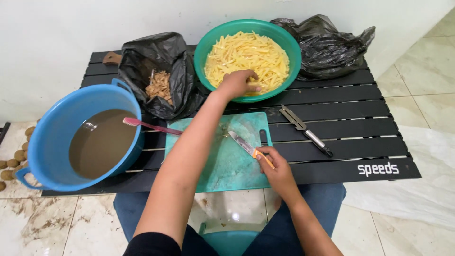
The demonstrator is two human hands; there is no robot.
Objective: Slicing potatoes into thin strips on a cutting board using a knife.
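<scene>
Head view. The left hand (237, 84) reaches to the far side of the black slatted table (360, 118), its fingers curled on a bunch of potato strips (246, 54) at the near edge of the green bowl (294, 52). The right hand (277, 170) grips the orange handle of a knife (247, 147), whose blade lies across the teal cutting board (222, 166). A peeler (305, 130) lies to the right; a blue tub (52, 137) of murky water, with a pink toothbrush (147, 125) on its rim, stands left. A black bag (156, 71) holds peelings.
</scene>
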